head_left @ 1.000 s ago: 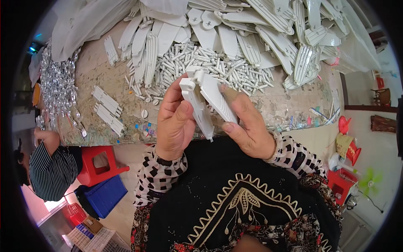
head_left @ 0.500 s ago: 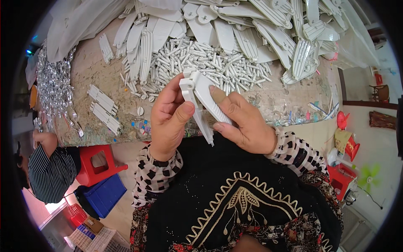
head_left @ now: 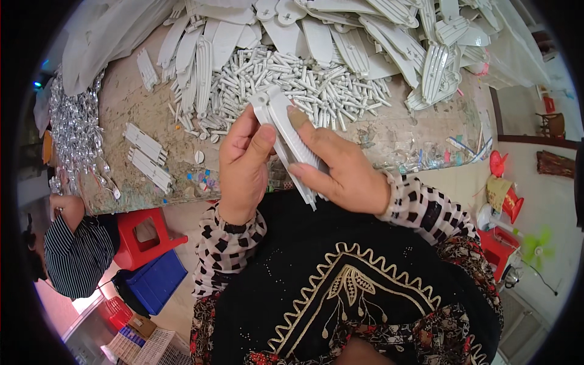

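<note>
In front of my chest, my left hand (head_left: 246,167) is closed on a slim white plastic strip (head_left: 261,111). My right hand (head_left: 344,167) grips a wider, ribbed white plastic piece (head_left: 280,109), its thumb and fingers along one side. Both parts lie against each other at the upper end, with a narrow gap lower down. Whether they are joined there I cannot tell. Beyond my hands a heap of small white pegs (head_left: 274,79) covers the table, and large flat white panels (head_left: 319,42) are piled behind it.
Several slatted white pieces (head_left: 146,143) lie on the worn table (head_left: 115,103) to the left. Silvery strips (head_left: 76,121) hang at its left edge. Below are a red stool (head_left: 173,246), a blue bin (head_left: 161,280) and another person's striped sleeve (head_left: 79,258). A green fan (head_left: 537,250) stands at right.
The two white parts have swung closer together, narrowing the gap between them. Both hands have shifted slightly left, the right one more.
</note>
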